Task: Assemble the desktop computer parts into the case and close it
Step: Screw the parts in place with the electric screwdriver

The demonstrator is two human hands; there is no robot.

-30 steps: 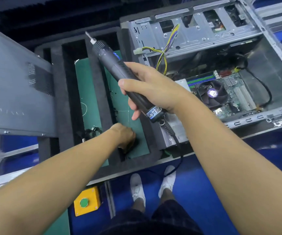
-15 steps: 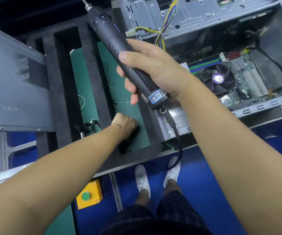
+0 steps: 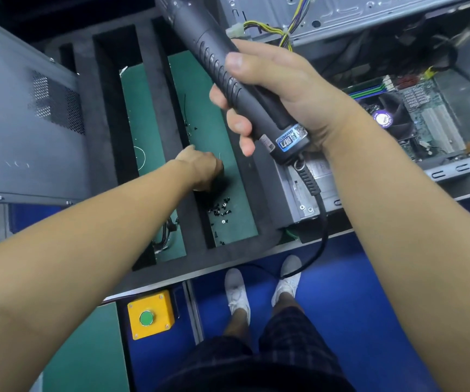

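My right hand (image 3: 279,89) grips a black electric screwdriver (image 3: 219,60) held slanted above the tray, its bit out of frame at the top. My left hand (image 3: 202,171) reaches down into a green-floored slot of the black foam tray (image 3: 98,131), fingers curled and hidden, just above a scatter of small black screws (image 3: 221,209). Whether it holds a screw cannot be seen. The open computer case (image 3: 398,29) lies at the right, showing the motherboard (image 3: 426,117) with its CPU fan (image 3: 383,118). The grey side panel (image 3: 21,117) lies at the left.
The screwdriver's cord (image 3: 323,222) hangs over the table's front edge. Yellow and black wires (image 3: 287,29) dangle from the case's drive cage. A yellow box with a green button (image 3: 150,315) sits below the table edge. My legs and white shoes stand on blue floor.
My left hand has lifted away from the screw pile, which now shows below it. The view has moved closer and the screwdriver's tip has left the frame.
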